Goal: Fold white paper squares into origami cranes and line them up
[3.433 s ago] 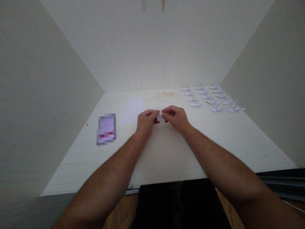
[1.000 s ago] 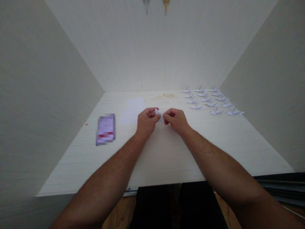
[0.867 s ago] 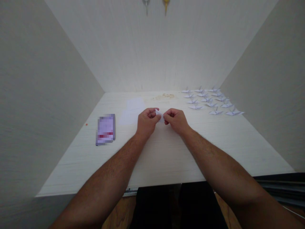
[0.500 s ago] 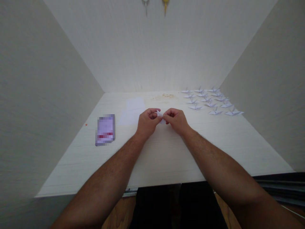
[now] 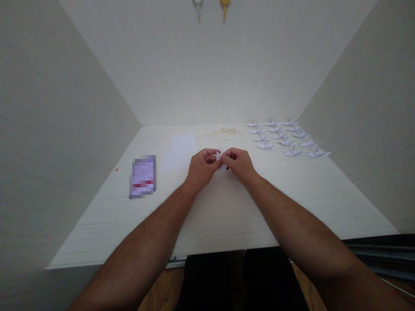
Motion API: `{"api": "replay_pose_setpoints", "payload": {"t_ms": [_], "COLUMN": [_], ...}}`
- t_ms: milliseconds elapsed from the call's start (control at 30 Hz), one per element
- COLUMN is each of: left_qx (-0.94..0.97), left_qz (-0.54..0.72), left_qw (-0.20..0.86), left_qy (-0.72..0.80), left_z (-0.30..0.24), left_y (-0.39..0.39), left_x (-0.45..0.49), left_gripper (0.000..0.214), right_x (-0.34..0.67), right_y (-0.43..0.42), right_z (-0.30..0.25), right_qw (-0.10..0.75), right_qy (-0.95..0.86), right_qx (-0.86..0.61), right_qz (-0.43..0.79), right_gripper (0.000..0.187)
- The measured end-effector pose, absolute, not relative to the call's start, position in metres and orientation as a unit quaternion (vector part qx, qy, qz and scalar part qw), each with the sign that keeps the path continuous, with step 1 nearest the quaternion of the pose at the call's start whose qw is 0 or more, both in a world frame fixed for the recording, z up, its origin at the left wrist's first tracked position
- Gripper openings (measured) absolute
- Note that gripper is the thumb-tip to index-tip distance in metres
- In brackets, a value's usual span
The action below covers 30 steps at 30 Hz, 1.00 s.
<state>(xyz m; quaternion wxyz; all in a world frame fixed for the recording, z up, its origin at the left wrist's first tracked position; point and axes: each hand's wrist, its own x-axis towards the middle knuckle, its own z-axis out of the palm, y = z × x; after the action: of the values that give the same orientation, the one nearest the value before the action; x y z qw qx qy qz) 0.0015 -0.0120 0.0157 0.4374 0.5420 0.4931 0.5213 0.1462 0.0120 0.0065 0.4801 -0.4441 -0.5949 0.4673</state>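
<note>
My left hand (image 5: 201, 166) and my right hand (image 5: 239, 164) meet over the middle of the white table (image 5: 227, 207). Both pinch a small folded piece of white paper (image 5: 219, 157) between thumb and fingertips. Most of the paper is hidden by the fingers; only a small point shows between them. Both hands rest low, just above the tabletop.
Several folded white paper cranes (image 5: 287, 138) lie in rows at the back right. A flat purple pack (image 5: 143, 176) lies at the left. Loose white sheets (image 5: 180, 149) lie behind my left hand. White walls close in the table on three sides.
My fingers have drawn closer together on the folded paper, so less of it shows now. The hands and arms stay in the same spot.
</note>
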Motion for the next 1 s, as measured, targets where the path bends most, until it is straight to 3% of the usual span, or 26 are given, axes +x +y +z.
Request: {"api": "replay_pose_setpoints", "payload": {"t_ms": [1000], "left_qx": [0.606], "left_qz": [0.504], "left_qw": [0.405], "left_qy": [0.464], "left_z": [0.005], "left_y": [-0.010], "left_x": [0.002], "left_gripper": [0.044], "right_x": [0.143], "right_y": [0.008], "right_z": [0.013], "right_qw": [0.509], "right_qy": [-0.598], "right_qx": [-0.451], "right_qz": [0.425], "right_gripper": [0.009]}}
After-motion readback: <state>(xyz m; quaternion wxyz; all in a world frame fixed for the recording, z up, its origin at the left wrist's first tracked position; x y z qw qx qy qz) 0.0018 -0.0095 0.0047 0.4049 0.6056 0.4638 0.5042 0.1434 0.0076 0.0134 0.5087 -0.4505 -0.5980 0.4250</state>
